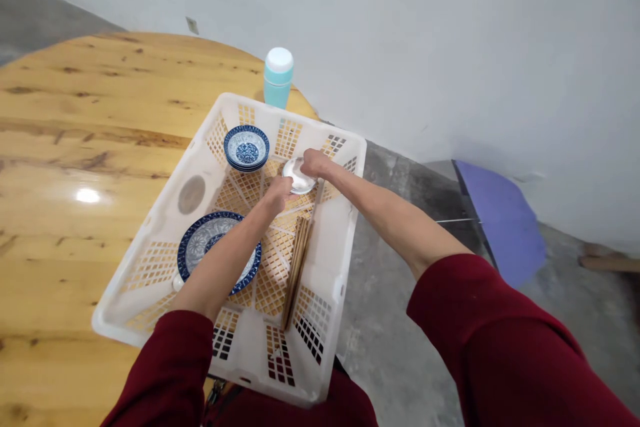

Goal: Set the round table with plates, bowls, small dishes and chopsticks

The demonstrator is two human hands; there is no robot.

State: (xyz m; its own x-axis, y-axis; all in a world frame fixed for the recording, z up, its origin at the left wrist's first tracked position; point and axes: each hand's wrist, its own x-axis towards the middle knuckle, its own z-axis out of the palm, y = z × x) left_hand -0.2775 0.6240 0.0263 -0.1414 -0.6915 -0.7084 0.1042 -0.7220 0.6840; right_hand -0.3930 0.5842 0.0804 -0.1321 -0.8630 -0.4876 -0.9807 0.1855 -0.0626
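A white plastic crate (150, 240) sits on a round wooden table (75, 147), overhanging its edge. Both my hands reach into its far end and close on a small white dish (299, 180). My left hand (279, 191) grips the dish's near rim; my right hand (314, 163) curls over its far rim. A stack of small blue-patterned bowls (247, 147) sits in the crate's far left corner. Under my left forearm lies a large blue-and-white plate (200, 243). A bundle of wooden chopsticks (296, 270) lies lengthwise on the crate floor.
A teal bottle with a white cap (278, 77) stands on the table just behind the crate. To the right is bare concrete floor with a purple dustpan (500, 220) leaning by the white wall.
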